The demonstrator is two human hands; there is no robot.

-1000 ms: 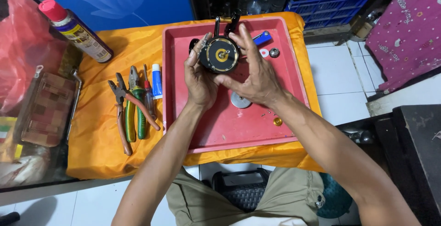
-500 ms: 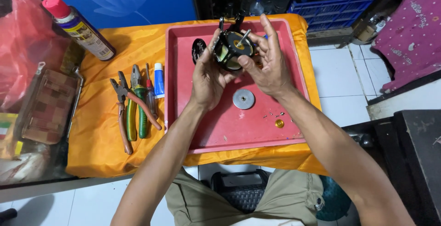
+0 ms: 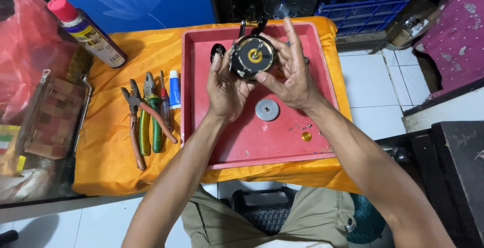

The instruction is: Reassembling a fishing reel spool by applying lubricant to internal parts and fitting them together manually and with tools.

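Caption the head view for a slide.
Both hands, left hand and right hand, hold a round black reel over a red tray.

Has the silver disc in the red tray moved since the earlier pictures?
No. The silver disc lies at the same spot in the red tray, beside the small amber bead.

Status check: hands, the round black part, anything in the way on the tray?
Left hand and right hand both grip the round black part above the red tray. Silver disc lies below, clear of both hands.
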